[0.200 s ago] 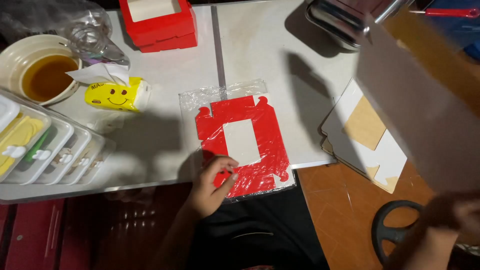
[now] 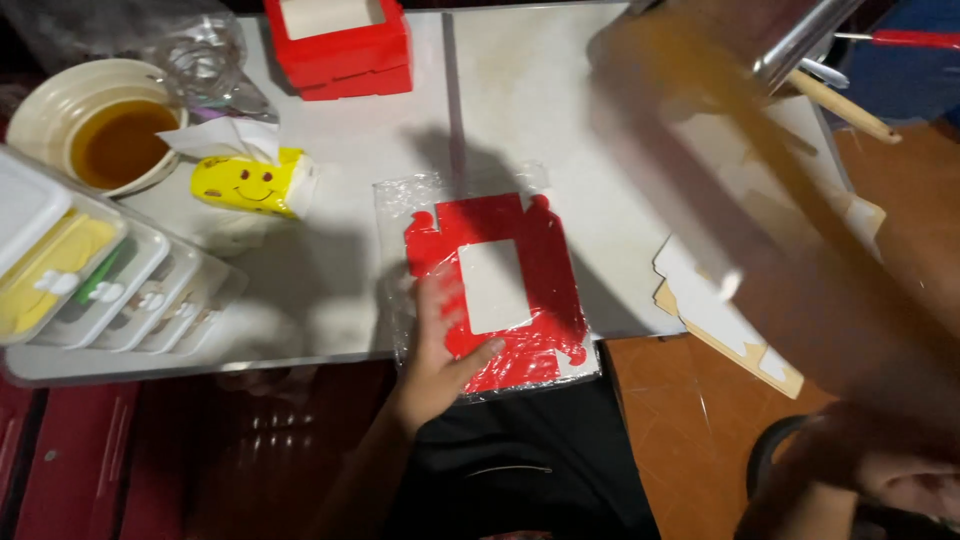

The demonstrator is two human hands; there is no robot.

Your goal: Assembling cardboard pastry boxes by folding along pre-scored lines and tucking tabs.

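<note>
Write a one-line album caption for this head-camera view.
Left hand pressing a plastic-wrapped flat red box cutout on a white table, beside a yellow smiley tissue pack.

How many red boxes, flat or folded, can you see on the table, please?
2: a flat box in plastic under the left hand, and a folded box at the far edge. More may be hidden.

The flat box blank (image 2: 495, 285) in its plastic sleeve lies on the worktop (image 2: 530, 90) at the near edge. The left hand (image 2: 445, 345) rests on its left part. To the left lies a tissue pack (image 2: 250, 183); behind that stands a bowl (image 2: 60, 105). Folded boxes (image 2: 340, 50) sit at the far edge. Card pieces (image 2: 715, 305) lie to the right.
</note>
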